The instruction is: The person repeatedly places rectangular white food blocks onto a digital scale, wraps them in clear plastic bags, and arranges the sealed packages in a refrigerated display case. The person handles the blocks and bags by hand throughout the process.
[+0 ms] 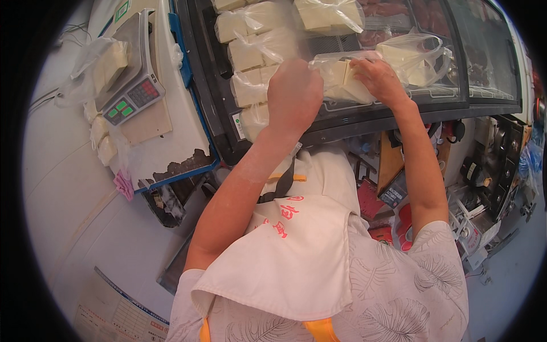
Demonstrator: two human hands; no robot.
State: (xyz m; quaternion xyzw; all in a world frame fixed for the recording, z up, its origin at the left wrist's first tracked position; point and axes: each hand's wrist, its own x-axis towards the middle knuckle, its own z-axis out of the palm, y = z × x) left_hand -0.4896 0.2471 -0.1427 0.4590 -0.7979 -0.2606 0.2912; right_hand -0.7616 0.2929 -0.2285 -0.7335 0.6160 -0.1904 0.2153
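Both of my hands are over a glass-topped display chiller. My left hand is closed on the edge of a clear plastic bag. Pale blocks that look like tofu lie in the bag, and my right hand is at its opening with the fingers bent over the blocks. To the left are several bagged pale blocks in a column. Another tied bag of blocks sits just right of my right hand, and one more bag lies above. The fingertips of my left hand are hidden.
A digital scale with a bagged pale block on it stands on the white counter at left. Small bags hang at the counter's edge near a pink cloth. Packs of red meat lie deeper in the chiller.
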